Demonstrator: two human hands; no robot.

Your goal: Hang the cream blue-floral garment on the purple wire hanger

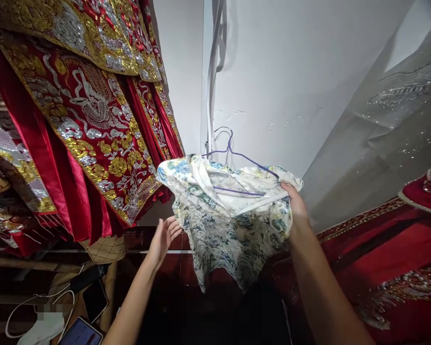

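A sleeveless floral top, white with blue, green and yellow print, drapes over a purple hanger. The hanger's hook points up in front of the wall, and its lower bar shows through the neckline. My right hand pinches the top's right shoulder near the hanger's end; part of its fingers is hidden by cloth. Beside the left edge of the top is my left hand, its fingers apart and holding nothing. Whether its fingertips touch the cloth I cannot tell.
Red embroidered garments with gold and silver sequins hang at the left. A white wall stands ahead. Clear plastic covering and red beaded fabric lie to the right. Phones and a white cable are at lower left.
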